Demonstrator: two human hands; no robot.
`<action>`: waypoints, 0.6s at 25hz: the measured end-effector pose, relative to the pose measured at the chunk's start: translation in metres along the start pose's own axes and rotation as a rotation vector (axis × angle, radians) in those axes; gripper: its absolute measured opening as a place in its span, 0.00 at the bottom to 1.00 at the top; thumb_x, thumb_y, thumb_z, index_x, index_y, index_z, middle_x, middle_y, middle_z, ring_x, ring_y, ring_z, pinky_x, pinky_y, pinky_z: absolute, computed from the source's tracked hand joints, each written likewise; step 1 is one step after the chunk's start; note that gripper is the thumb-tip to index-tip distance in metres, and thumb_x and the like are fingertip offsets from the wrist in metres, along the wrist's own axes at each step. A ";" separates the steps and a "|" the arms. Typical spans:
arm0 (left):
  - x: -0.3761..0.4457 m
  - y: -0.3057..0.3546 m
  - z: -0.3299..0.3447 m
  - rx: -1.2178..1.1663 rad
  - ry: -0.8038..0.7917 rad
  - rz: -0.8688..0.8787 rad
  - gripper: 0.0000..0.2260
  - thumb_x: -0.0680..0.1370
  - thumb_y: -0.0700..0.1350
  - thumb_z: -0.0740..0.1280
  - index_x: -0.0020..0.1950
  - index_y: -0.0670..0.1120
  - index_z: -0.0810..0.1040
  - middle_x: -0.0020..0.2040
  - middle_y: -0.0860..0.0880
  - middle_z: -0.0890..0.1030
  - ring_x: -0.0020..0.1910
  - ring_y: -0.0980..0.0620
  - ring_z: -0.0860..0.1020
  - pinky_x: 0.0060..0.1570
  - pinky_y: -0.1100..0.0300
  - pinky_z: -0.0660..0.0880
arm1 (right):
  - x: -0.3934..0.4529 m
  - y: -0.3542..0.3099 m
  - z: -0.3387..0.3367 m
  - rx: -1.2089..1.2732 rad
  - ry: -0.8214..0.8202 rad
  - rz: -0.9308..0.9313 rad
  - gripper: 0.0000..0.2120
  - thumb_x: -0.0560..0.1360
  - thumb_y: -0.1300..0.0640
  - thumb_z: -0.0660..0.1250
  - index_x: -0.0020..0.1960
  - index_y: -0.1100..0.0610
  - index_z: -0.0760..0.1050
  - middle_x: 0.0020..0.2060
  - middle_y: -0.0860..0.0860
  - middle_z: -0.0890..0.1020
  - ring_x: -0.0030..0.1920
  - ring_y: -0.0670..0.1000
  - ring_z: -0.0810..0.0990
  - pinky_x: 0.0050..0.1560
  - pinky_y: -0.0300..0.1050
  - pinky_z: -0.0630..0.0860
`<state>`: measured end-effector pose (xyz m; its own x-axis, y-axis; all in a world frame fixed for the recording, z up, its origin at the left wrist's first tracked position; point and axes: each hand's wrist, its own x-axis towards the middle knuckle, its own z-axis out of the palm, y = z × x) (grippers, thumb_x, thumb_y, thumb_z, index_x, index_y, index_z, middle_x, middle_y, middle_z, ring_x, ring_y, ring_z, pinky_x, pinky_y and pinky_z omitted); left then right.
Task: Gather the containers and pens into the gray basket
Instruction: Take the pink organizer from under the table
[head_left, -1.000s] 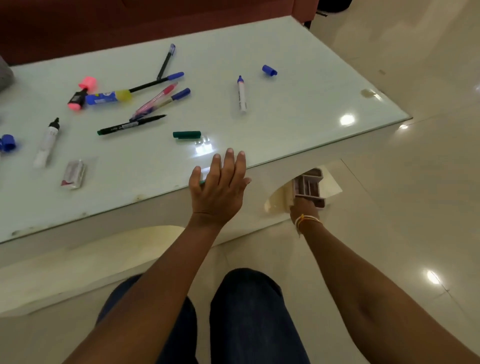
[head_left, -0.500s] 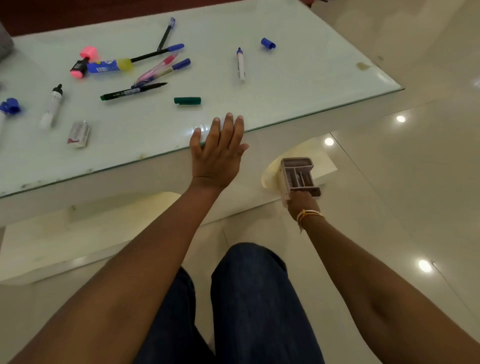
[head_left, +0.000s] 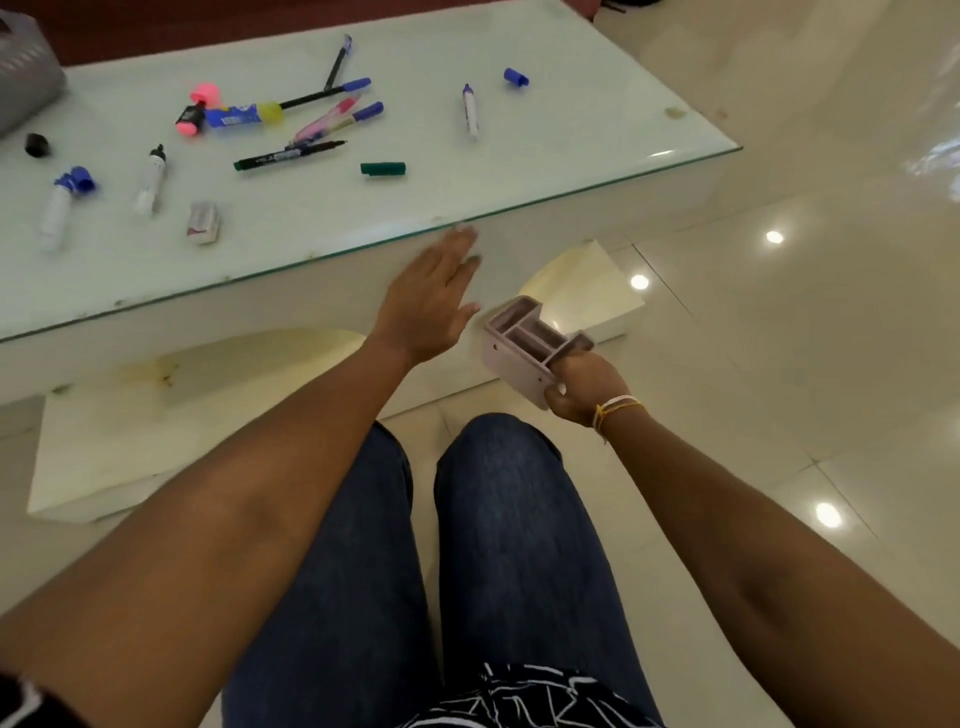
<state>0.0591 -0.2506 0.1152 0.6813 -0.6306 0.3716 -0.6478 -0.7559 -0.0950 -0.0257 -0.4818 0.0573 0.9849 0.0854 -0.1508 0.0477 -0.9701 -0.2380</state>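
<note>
My right hand (head_left: 584, 387) grips a small pinkish-grey divided container (head_left: 524, 349), held tilted below the table's front edge. My left hand (head_left: 431, 296) is flat and open, just off the glass edge, beside the container. Part of the gray basket (head_left: 26, 73) shows at the table's far left corner. Several pens and markers lie scattered on the glass: a pink highlighter (head_left: 195, 111), a blue-and-yellow marker (head_left: 241, 115), a black pen (head_left: 288, 154), a white marker (head_left: 150, 179), another white marker with a blue cap (head_left: 60, 205), and a white-and-blue pen (head_left: 470, 110).
A glass-topped white table (head_left: 597, 156) fills the upper view. On it lie a green cap (head_left: 383, 168), a blue cap (head_left: 515, 77), a black cap (head_left: 36, 144) and a small eraser (head_left: 203, 222). My knees in jeans (head_left: 498, 519) are below; glossy tile floor lies to the right.
My right hand has lifted the divided container from under the table toward me. My left hand slid off the table edge and lowered. The view tilted, bringing the basket into sight.
</note>
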 end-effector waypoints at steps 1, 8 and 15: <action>-0.014 -0.008 -0.001 -0.096 -0.096 0.030 0.27 0.78 0.54 0.62 0.74 0.42 0.65 0.77 0.44 0.60 0.76 0.45 0.62 0.68 0.48 0.67 | -0.002 -0.002 -0.006 -0.009 0.002 -0.028 0.19 0.70 0.52 0.64 0.58 0.59 0.78 0.51 0.58 0.83 0.49 0.59 0.82 0.49 0.53 0.82; -0.041 -0.025 -0.020 -1.282 -0.584 -1.068 0.26 0.78 0.63 0.58 0.69 0.48 0.71 0.61 0.42 0.75 0.58 0.39 0.75 0.56 0.44 0.74 | 0.006 -0.049 -0.042 -0.115 0.038 -0.316 0.17 0.70 0.53 0.66 0.55 0.61 0.80 0.52 0.59 0.81 0.50 0.59 0.80 0.50 0.49 0.78; -0.067 -0.050 -0.052 -1.468 -0.488 -1.187 0.10 0.75 0.43 0.62 0.54 0.42 0.74 0.50 0.38 0.76 0.43 0.38 0.78 0.45 0.45 0.80 | 0.026 -0.102 -0.070 -0.055 0.089 -0.541 0.26 0.63 0.41 0.53 0.38 0.60 0.80 0.35 0.57 0.81 0.35 0.56 0.78 0.36 0.44 0.74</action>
<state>0.0281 -0.1614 0.1435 0.7690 -0.1752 -0.6147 0.5785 -0.2182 0.7859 0.0065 -0.3967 0.1450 0.8277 0.5578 0.0618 0.5572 -0.8038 -0.2081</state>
